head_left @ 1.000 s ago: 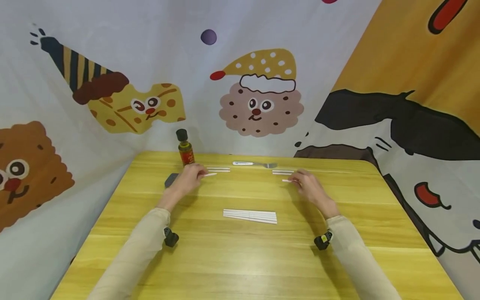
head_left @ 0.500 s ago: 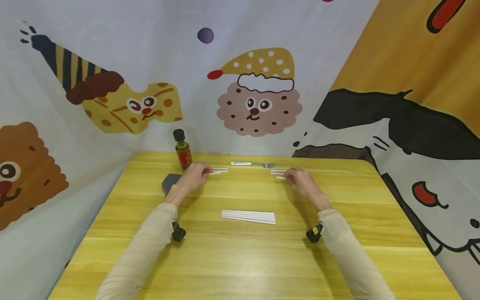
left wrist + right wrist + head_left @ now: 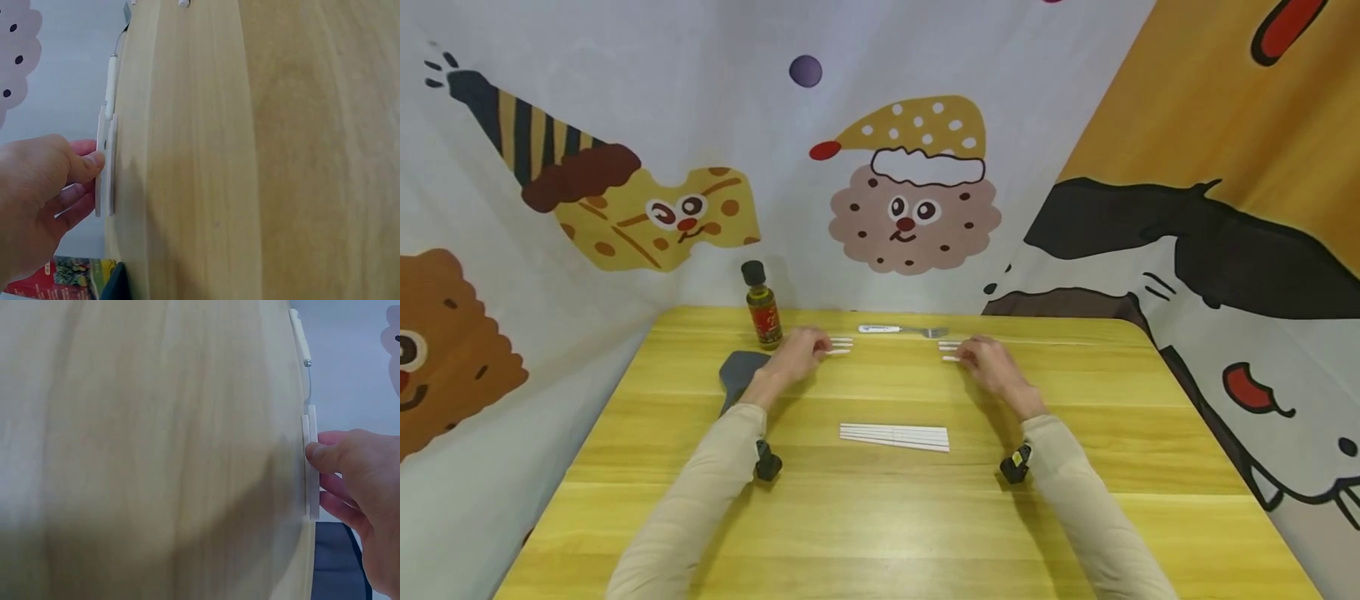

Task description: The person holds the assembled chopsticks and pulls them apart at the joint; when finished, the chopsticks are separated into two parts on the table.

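Note:
My left hand [image 3: 799, 357] pinches a thin white stick [image 3: 98, 197] between thumb and fingers, at the far left of the table. A second white stick [image 3: 112, 169] lies alongside it in the left wrist view. Across from it, my right hand [image 3: 995, 367] pinches another white stick [image 3: 314, 497], with one more white stick [image 3: 306, 469] close beside it. In the head view the inner ends of both groups point toward each other with a gap between. The hands partly hide the sticks. Several white sticks [image 3: 895, 437] lie side by side at mid-table, slightly fanned.
A fork [image 3: 902, 331] with a white handle lies near the back edge of the wooden table [image 3: 887, 525]. Behind my left hand stands a dark-capped bottle [image 3: 764, 310] with a red label. A dark grey flat-headed utensil [image 3: 739, 371] is partly covered by my left hand. A cartoon-printed curtain [image 3: 760, 125] hangs behind.
My left hand has moved to the right and my right hand to the left, toward each other. More of the grey utensil shows. The mid-table sticks and fork stay put as the view shifts slightly.

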`<state>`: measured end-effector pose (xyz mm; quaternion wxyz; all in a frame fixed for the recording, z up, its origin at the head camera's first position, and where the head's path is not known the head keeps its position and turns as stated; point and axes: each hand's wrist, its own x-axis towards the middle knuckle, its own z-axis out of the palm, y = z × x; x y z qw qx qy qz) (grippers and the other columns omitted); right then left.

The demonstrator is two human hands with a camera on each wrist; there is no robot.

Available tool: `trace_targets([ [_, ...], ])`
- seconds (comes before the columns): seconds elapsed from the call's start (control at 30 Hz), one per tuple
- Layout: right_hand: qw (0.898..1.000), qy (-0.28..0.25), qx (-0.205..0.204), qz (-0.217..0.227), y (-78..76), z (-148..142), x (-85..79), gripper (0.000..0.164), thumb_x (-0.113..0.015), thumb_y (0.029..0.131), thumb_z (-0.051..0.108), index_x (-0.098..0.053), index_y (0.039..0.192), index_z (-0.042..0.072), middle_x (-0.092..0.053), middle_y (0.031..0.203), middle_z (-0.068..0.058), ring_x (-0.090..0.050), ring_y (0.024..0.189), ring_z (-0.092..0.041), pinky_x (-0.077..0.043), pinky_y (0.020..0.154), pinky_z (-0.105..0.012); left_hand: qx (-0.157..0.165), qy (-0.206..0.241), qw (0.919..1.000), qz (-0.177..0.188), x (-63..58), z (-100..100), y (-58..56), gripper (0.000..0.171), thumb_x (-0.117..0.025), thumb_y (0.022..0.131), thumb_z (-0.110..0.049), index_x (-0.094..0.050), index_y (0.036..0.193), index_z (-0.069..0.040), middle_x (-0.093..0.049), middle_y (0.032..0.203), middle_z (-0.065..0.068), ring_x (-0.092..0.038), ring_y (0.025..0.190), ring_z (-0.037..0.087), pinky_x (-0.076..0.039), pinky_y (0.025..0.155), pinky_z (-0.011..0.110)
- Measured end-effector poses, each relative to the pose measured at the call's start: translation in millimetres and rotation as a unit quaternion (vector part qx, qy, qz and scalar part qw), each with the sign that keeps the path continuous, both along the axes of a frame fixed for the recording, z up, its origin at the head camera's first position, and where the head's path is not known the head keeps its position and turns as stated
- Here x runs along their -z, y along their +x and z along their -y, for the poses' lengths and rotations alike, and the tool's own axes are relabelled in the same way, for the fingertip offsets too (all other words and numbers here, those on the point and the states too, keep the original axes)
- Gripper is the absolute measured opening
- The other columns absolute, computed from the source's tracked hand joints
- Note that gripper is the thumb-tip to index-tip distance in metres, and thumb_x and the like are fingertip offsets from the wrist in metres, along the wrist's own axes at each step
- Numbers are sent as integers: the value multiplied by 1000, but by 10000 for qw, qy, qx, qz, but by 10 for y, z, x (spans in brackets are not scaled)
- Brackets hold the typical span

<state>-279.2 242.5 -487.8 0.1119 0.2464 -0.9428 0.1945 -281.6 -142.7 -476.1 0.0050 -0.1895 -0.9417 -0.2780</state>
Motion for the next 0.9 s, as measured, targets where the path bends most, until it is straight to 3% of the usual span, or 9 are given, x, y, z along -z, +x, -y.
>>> trace_targets([
  [0.5, 9995, 124, 237, 190, -56, 62, 93, 10, -73, 88, 1, -76, 96, 6, -69, 95, -9, -65, 88, -25, -57, 78, -41, -52, -177, 9997, 174, 149, -61, -38, 20, -61, 92, 6, -74, 104, -3, -69, 104, 12, -65, 98, 26, -57, 88, 40],
  [0.9, 9995, 46, 244, 219, -118, 66, 50, 13, -71, 88, -3, -76, 96, 6, -69, 94, -9, -65, 88, -27, -58, 79, -43, -307, -182, 9988, 324, 101, -80, -82, 17, -61, 97, 0, -74, 107, -6, -68, 107, 10, -64, 99, 26, -57, 88, 40],
])
